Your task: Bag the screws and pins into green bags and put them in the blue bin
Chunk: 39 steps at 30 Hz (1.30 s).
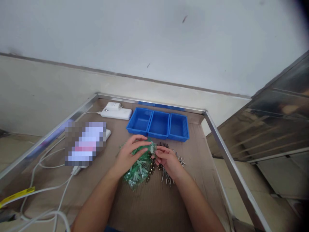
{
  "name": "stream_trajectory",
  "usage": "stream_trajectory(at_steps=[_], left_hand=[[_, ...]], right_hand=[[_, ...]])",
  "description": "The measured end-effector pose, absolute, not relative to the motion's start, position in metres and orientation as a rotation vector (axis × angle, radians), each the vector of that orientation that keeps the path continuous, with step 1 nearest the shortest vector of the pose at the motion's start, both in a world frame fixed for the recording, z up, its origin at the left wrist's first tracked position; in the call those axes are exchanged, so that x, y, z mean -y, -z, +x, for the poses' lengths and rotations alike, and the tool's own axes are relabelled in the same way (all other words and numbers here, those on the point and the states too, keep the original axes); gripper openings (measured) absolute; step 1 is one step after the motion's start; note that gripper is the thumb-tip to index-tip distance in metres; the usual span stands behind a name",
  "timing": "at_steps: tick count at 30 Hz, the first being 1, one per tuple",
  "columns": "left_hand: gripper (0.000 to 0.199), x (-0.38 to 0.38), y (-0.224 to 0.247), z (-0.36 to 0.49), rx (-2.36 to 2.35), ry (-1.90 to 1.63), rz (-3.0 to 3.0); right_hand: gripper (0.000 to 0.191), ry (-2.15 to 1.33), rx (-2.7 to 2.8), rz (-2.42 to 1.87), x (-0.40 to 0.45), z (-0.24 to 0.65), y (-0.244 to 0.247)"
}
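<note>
Cables (40, 164): thin, smooth, white, looped well to the left of the grip, one with a flat yellow tag (18, 196).
Phone (84, 145): left of the left hand, its screen lit but pixelated, a white cable at its near end.
White block (117, 112): beyond the left hand, glossy plastic with rounded corners, a smaller white piece on it.
Left hand (126, 156): over the far part of the bag, fingers curved and parted from the thumb, the film showing between them.
Bag (136, 174): under and between the hands, thin crinkled green film, see-through, slim pale pieces inside.
Bins (159, 124): just beyond the grip, three in a row, blue, box-shaped, open-topped.
Right hand (170, 161): fingertips drawn close together at the bag's far right edge; cannot tell exactly what they pinch.
Pins (166, 178): loose heap under and around the right hand, slender shiny metal, some brass-toned bits between the hands.
Board (154, 209): brown, matte, cardboard-like surface beneath everything, edged by a metal rail (229, 161).
Wall (145, 38): beyond the rail, pale and scuffed, cream lower down.
Panel (277, 109): far right of the grip, shiny, reflective, above pale floor (231, 174).
</note>
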<state>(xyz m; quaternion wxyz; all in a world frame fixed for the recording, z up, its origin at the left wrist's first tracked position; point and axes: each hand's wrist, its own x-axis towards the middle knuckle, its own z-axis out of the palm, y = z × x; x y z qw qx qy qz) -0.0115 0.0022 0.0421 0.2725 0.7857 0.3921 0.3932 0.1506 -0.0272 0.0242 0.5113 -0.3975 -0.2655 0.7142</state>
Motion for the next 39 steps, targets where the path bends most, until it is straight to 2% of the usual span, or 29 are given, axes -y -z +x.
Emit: stream_trajectory(at_steps=[5, 10, 14, 21, 24, 26, 28, 30, 33, 36, 39], left_hand=[[0.009, -0.002, -0.040, -0.009, -1.110, -1.067, 2.078], [0.013, -0.004, -0.031, -0.005, -1.225, -1.106, 1.729], [0.022, -0.009, -0.025, -0.003, -1.128, -1.055, 1.356], [0.017, -0.005, -0.020, 0.015, -0.882, -0.880, 1.216], [0.020, -0.003, -0.017, 0.021, -0.807, -0.828, 1.219], [0.025, -0.001, -0.018, 0.021, -0.780, -0.820, 1.198], [0.029, -0.001, -0.021, 0.019, -0.796, -0.814, 1.171], [0.028, 0.000, -0.025, 0.016, -0.840, -0.806, 1.160], [0.022, 0.000, -0.030, 0.010, -0.896, -0.814, 1.157], [0.025, 0.000, -0.032, 0.005, -0.915, -0.862, 1.159], [0.026, 0.001, -0.031, 0.002, -0.966, -0.918, 1.242]], right_hand=[[0.028, -1.794, 0.651, -0.940, 0.029, 0.150, -0.029], [0.028, -1.747, 0.737, -0.909, 0.031, 0.150, -0.031], [0.021, -1.517, 0.886, -1.054, 0.031, 0.150, -0.028], [0.014, -0.917, 1.243, -1.272, 0.036, 0.151, -0.037], [0.017, -0.822, 1.364, -1.243, 0.038, 0.150, -0.038], [0.026, -0.785, 1.378, -1.231, 0.040, 0.149, -0.037], [0.038, -0.764, 1.380, -1.243, 0.040, 0.149, -0.036], [0.040, -0.746, 1.386, -1.272, 0.039, 0.150, -0.035], [0.023, -0.738, 1.345, -1.336, 0.035, 0.153, -0.030], [0.010, -0.860, 1.207, -1.371, 0.030, 0.154, -0.021], [0.014, -1.191, 1.019, -1.321, 0.028, 0.152, -0.015]])
